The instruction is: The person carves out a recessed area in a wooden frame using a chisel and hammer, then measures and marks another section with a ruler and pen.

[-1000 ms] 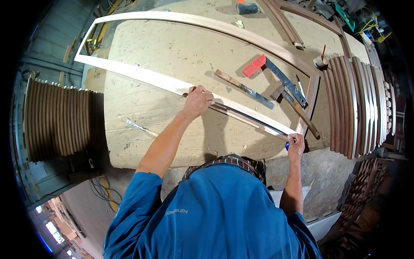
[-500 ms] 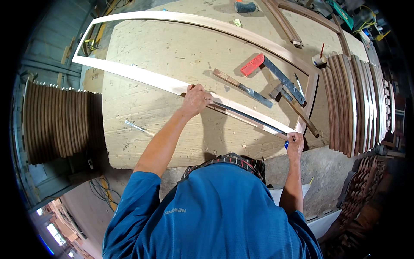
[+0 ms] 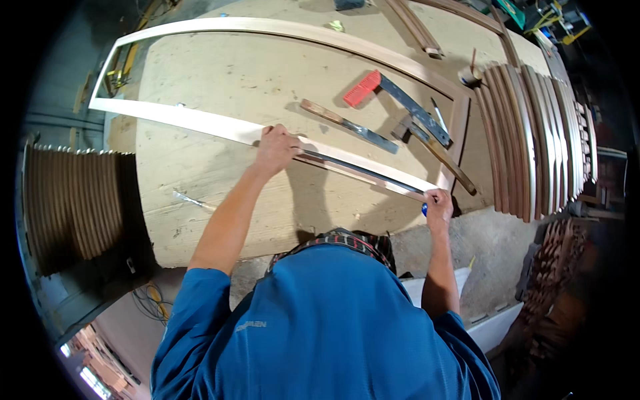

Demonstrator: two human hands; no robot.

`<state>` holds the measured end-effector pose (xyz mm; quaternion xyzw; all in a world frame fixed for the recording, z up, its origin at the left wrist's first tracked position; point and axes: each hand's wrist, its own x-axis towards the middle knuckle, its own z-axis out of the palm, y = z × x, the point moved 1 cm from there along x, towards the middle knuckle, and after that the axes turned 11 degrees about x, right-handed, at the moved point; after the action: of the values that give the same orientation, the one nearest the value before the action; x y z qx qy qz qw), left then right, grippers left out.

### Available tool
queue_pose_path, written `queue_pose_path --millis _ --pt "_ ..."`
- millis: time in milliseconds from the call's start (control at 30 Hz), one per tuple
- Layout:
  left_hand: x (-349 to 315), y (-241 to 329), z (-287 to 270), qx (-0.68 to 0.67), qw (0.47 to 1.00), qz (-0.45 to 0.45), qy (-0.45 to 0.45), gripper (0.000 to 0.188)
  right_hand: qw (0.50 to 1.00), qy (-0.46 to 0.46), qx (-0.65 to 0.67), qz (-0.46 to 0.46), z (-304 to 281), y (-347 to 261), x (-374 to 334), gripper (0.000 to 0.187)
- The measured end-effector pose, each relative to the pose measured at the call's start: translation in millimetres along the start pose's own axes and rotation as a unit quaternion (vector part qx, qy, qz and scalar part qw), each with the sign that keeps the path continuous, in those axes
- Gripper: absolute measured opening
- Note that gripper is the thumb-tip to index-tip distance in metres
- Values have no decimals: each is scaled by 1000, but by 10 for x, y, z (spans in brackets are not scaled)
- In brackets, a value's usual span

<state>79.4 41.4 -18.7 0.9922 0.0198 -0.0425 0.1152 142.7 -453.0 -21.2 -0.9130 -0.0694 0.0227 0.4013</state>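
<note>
A long, pale wooden frame [image 3: 193, 122] lies across the cardboard-covered table in front of me. My left hand [image 3: 276, 148] is closed on its near rail, fingers gripping a dark, narrow strip [image 3: 360, 171]. This strip runs along the rail to my right hand [image 3: 438, 203], near the frame's right corner. There, my right fingers are closed around a small blue case [image 3: 425, 209], mostly hidden; with the strip it looks like a tape measure. Inside the frame lie a hammer [image 3: 433, 150], a flat wooden-handled tool [image 3: 350, 127], a red-bristled brush [image 3: 363, 89] and a pen [image 3: 439, 115].
A thin chisel-like tool [image 3: 193, 200] lies on the cardboard [image 3: 220, 227] left of me. Stacks of curved brown wooden pieces stand at the left [image 3: 80, 207] and right [image 3: 517, 143]. Brown wooden lengths [image 3: 413, 28] and a small pot [image 3: 470, 75] sit toward the back right.
The whole view has shifted, so the scene sits farther left and slightly higher. Both hands keep the same places on the frame and the strip.
</note>
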Motion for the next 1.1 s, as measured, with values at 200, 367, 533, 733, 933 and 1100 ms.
queue_pose_path --millis 200,367,533,733,933,1100 --pt "-9 32 -61 -24 1000 10 -5 10 1000 9 8 11 2 -73 -20 4" --pt "-7 17 -51 -11 1000 -2 -18 12 999 11 26 22 2 -145 -50 6" --pt "10 65 -67 -23 1000 2 14 12 999 18 24 25 -10 -136 -46 7" --pt "-14 51 -54 -33 999 -10 14 12 999 15 29 34 14 -80 -24 7" --pt "-1 99 -118 -22 999 -18 -18 12 999 20 24 43 16 -102 -63 6" --pt "-15 46 -69 -31 999 -18 9 9 999 13 29 30 27 -122 -42 5"
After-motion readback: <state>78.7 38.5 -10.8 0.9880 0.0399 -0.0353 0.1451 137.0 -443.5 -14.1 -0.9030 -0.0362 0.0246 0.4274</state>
